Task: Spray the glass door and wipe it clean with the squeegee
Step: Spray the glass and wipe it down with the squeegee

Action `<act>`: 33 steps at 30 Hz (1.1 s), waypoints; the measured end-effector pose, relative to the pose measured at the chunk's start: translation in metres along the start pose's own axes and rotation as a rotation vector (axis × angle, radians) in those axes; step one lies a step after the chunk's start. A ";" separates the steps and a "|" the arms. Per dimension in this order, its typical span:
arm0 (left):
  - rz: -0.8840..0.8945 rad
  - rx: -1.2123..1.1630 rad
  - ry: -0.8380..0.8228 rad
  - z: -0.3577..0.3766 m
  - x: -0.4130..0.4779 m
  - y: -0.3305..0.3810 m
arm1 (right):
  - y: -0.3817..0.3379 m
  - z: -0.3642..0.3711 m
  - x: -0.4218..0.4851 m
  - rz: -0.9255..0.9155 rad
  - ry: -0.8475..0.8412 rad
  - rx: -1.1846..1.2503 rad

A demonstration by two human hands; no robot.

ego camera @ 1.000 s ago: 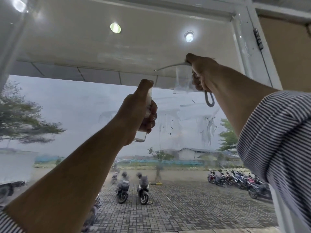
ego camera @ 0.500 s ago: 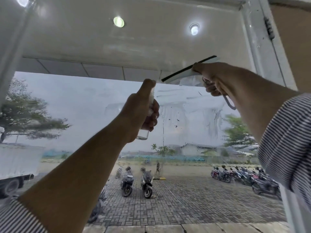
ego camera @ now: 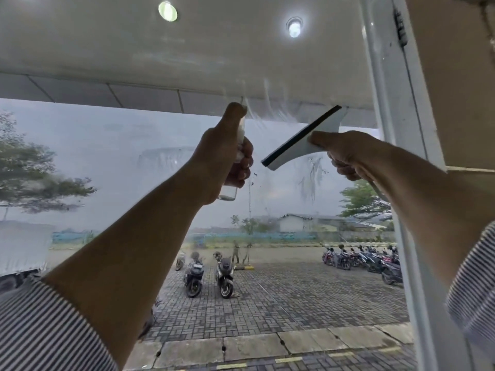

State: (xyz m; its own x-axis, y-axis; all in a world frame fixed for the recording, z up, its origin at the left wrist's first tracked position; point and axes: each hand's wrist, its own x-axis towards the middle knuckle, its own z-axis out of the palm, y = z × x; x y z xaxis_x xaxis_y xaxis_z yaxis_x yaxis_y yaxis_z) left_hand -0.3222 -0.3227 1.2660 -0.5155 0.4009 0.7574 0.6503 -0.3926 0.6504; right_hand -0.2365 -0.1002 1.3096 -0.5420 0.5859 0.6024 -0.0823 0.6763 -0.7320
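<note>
Beyond the glass door point(ego camera: 112, 162) lies a paved yard with parked motorbikes point(ego camera: 209, 274), and a white door frame point(ego camera: 388, 108) runs down the right of the frame. Wet streaks point(ego camera: 310, 180) hang on the pane at centre right, so the step in hand looks like wiping the sprayed patch.

The right hand point(ego camera: 345, 153) grips the squeegee point(ego camera: 308, 140) at centre right, fingers curled round its handle and thumb lying along the white head. The dark rubber blade slants from upper right to lower left, just above the streaks. Whether it touches the glass cannot be told. To wipe well, I judge the blade should be levelled, pressed evenly to the pane and drawn down in one stroke through the streaks, starting close to the frame.

The left hand point(ego camera: 222, 156) at centre holds the spray bottle point(ego camera: 227, 194) upright, fingers wrapped round it and one digit raised over its top. It sits just left of the blade's lower end, apart from it.
</note>
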 end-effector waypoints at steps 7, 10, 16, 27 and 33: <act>-0.016 0.003 0.005 0.006 -0.006 0.004 | -0.013 -0.014 -0.010 -0.082 -0.024 0.129; -0.013 0.000 0.014 0.005 -0.006 0.006 | -0.029 -0.021 -0.007 -0.099 -0.023 0.305; -0.021 0.049 -0.006 0.013 -0.005 0.005 | -0.051 -0.032 0.008 0.058 0.052 0.530; 0.013 0.059 0.085 0.012 0.019 0.009 | -0.035 -0.008 0.013 0.164 0.046 0.641; -0.076 0.043 -0.027 0.008 0.024 0.012 | -0.044 -0.013 0.013 0.149 0.072 0.619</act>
State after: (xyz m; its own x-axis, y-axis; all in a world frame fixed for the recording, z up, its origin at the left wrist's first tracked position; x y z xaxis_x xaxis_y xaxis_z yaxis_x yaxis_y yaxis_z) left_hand -0.3226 -0.3114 1.2915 -0.5494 0.4511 0.7034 0.6334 -0.3242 0.7026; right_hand -0.2288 -0.1163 1.3533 -0.5290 0.6968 0.4844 -0.4899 0.2153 -0.8447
